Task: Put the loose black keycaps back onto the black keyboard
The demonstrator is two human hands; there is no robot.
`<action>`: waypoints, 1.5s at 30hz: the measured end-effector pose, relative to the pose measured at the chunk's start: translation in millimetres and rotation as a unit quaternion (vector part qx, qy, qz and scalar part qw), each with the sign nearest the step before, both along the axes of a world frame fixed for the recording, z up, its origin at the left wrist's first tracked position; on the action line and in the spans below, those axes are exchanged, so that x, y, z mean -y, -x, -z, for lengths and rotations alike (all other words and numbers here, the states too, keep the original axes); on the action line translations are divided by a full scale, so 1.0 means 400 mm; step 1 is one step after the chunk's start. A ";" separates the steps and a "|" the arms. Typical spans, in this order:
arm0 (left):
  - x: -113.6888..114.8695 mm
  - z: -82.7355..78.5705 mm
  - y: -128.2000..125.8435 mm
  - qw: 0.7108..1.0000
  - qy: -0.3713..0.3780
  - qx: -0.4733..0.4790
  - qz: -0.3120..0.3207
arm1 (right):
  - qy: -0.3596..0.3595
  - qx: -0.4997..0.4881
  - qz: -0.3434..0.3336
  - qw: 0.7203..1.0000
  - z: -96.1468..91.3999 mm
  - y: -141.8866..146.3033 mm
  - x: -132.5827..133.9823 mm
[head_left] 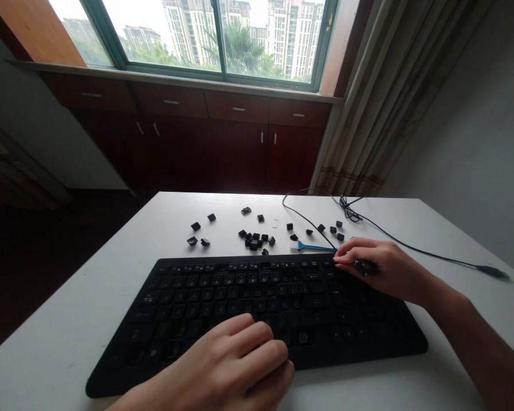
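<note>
A black keyboard point(240, 308) lies on the white table, with several keys gone and their sockets bare. Over its front edge rests my left hand point(231, 365), closed, its fingers curled under; the fingertips are hidden. At the keyboard's top right, my right hand point(381, 265) is closed in a pinch, thumb and index finger meeting at the rear key row. What the pinch holds, if anything, is too small to make out. A dark object point(365, 266) shows beneath that hand's palm. Close to those fingertips lies a small blue brush point(310, 246) with white bristles.
Loose black keycaps point(253, 241) lie in groups behind the keyboard, with a thin wire piece point(276, 223) among them. A black cable point(351, 211), partly bundled, crosses the back right of the white table point(124, 274). Wooden cabinets point(205, 148) stand beyond, under a window.
</note>
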State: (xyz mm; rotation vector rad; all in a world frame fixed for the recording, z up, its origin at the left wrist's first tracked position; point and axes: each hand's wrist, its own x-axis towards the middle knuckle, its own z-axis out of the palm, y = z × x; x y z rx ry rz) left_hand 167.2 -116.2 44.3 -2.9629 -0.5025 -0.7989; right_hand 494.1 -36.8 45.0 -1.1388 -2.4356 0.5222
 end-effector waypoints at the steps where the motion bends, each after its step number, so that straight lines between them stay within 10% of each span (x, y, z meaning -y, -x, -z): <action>1: 0.000 0.001 0.000 1.000 0.002 0.002 0.001 | 0.001 -0.003 0.000 1.000 0.000 -0.001 -0.001; 9: 0.004 -0.001 -0.003 1.000 0.002 0.001 -0.007 | -0.004 -0.148 0.096 0.984 -0.021 0.023 0.018; 14: 0.004 0.001 0.003 1.000 -0.004 -0.002 -0.004 | 0.083 -0.413 0.150 0.894 -0.022 0.071 0.029; 24: 0.009 0.004 0.007 0.999 -0.011 -0.028 0.009 | 0.135 -0.577 0.058 0.804 -0.099 0.170 -0.038; 39: 0.008 0.005 0.005 1.000 -0.003 -0.020 0.004 | 0.208 -0.504 0.095 0.833 0.001 0.176 -0.039; 45: 0.000 0.008 0.003 1.000 -0.003 -0.019 0.009 | 0.090 -0.528 0.110 0.837 -0.037 0.134 -0.035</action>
